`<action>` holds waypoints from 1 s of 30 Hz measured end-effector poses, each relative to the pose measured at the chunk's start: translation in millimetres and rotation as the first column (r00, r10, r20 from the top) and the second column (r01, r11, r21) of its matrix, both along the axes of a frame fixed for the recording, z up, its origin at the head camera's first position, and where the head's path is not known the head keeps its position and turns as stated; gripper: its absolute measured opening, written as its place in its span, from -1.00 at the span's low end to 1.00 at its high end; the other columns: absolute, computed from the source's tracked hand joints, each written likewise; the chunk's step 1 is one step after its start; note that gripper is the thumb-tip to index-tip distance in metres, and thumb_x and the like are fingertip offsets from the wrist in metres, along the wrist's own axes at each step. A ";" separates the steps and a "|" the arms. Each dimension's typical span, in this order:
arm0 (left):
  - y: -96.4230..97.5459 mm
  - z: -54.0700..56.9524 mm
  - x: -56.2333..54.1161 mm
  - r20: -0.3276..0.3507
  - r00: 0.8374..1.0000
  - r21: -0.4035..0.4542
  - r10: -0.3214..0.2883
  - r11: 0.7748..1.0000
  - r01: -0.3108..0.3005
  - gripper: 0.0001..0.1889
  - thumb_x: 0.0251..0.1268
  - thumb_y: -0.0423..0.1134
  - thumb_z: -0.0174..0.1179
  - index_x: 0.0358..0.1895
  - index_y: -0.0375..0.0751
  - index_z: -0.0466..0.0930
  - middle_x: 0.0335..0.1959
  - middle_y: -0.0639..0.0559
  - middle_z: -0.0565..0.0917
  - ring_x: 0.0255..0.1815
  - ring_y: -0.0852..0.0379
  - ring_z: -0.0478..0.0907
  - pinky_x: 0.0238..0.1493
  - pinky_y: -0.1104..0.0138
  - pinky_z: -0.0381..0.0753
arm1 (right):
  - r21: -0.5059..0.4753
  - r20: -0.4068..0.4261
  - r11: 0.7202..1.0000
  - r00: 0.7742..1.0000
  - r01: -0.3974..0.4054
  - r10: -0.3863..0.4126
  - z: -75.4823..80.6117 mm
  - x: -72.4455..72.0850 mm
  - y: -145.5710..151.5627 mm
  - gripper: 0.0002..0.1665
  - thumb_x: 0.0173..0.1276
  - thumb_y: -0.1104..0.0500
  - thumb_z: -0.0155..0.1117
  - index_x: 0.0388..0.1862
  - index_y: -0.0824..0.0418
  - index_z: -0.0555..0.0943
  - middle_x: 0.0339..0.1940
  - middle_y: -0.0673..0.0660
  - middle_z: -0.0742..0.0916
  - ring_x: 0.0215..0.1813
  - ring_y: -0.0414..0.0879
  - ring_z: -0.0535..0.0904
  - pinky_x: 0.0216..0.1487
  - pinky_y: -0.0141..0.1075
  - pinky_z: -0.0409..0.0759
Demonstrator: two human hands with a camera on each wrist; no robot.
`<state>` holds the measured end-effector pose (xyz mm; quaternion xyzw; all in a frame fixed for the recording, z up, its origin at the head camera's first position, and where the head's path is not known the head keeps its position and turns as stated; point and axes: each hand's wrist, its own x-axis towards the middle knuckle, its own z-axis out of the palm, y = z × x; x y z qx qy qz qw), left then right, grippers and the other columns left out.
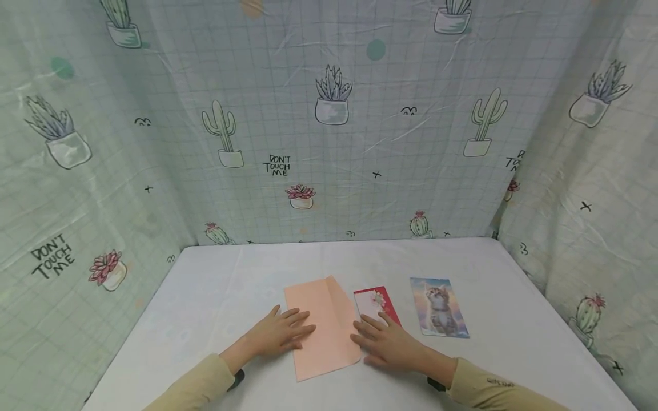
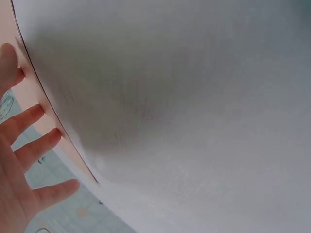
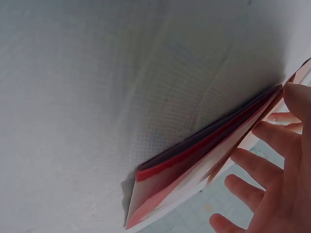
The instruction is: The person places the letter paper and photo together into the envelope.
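A peach-coloured paper envelope [image 1: 324,345] lies on the white table, its flap side towards the right. My left hand [image 1: 277,333] rests with spread fingers on the envelope's left part; in the left wrist view, its fingertips [image 2: 52,136] touch the paper. At the envelope's right edge is my right hand [image 1: 388,344], fingers extended and apart. It covers the lower part of a red and white flowered card [image 1: 366,299]. The right wrist view shows this folded card [image 3: 170,187] slightly parted along its edge, beside the fingers. Neither hand grips anything.
A picture card of a kitten [image 1: 439,311] lies flat to the right of the flowered card. The white tabletop [image 1: 216,297] is bordered by hanging sheets [image 1: 360,188] printed with cacti at the back and both sides.
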<state>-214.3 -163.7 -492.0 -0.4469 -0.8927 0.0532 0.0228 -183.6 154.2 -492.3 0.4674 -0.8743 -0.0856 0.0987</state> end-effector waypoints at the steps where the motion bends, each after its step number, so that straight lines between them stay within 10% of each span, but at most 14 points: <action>1: 0.1 -0.1 -1.1 -0.022 1.000 -0.012 -0.012 1.000 0.011 -0.51 0.26 0.09 -0.09 0.26 0.16 0.27 0.28 -0.01 0.34 0.26 -0.08 0.31 0.04 -0.16 0.35 | 0.008 0.015 1.000 1.000 0.005 -0.005 0.5 0.6 -0.2 -0.42 0.30 -0.22 -0.09 0.25 -0.07 0.35 0.28 0.03 0.44 0.33 0.01 0.29 0.18 0.07 0.31; 6: 3.2 -0.8 -7.5 -0.107 0.992 -0.024 -0.062 0.998 0.060 -0.47 0.12 0.14 0.02 0.21 0.20 0.32 0.21 0.04 0.42 0.17 0.02 0.39 -0.05 -0.02 0.48 | 0.041 0.065 0.999 0.998 0.012 -0.015 0.8 2.7 0.4 -0.39 0.32 -0.25 -0.15 0.28 -0.06 0.31 0.30 0.02 0.42 0.34 0.02 0.28 0.18 0.08 0.30; 16: 17.0 12.1 -19.0 -0.051 0.999 -0.098 -0.006 0.995 0.001 -0.13 -0.15 0.23 0.21 0.34 0.23 0.07 0.40 0.09 0.13 0.36 -0.01 0.16 0.13 -0.07 0.33 | 0.042 0.136 0.999 0.990 0.023 -0.029 0.9 0.4 0.6 -0.36 0.32 -0.28 -0.21 0.32 -0.07 0.25 0.34 0.02 0.36 0.36 0.03 0.24 0.20 0.11 0.27; 23: 21.1 12.0 -11.7 0.031 0.999 -0.095 0.011 0.995 -0.008 -0.26 0.03 0.00 0.23 0.33 0.20 0.12 0.39 0.08 0.15 0.38 0.01 0.12 0.17 -0.06 0.29 | 0.012 0.073 1.000 0.997 -0.021 0.020 -2.2 -1.6 1.0 -0.37 0.33 -0.26 -0.19 0.30 -0.02 0.29 0.31 0.05 0.41 0.32 0.04 0.30 0.14 0.09 0.34; 30: 28.0 0.4 1.2 -0.011 0.994 -0.023 -0.109 0.994 0.109 -0.45 0.23 -0.18 0.05 0.30 0.17 0.19 0.35 0.03 0.25 0.32 -0.01 0.25 0.10 -0.01 0.39 | 0.005 0.108 1.000 0.994 0.001 -0.002 -4.1 -0.8 1.7 -0.36 0.32 -0.26 -0.19 0.31 -0.03 0.27 0.33 0.05 0.38 0.34 0.05 0.26 0.17 0.09 0.31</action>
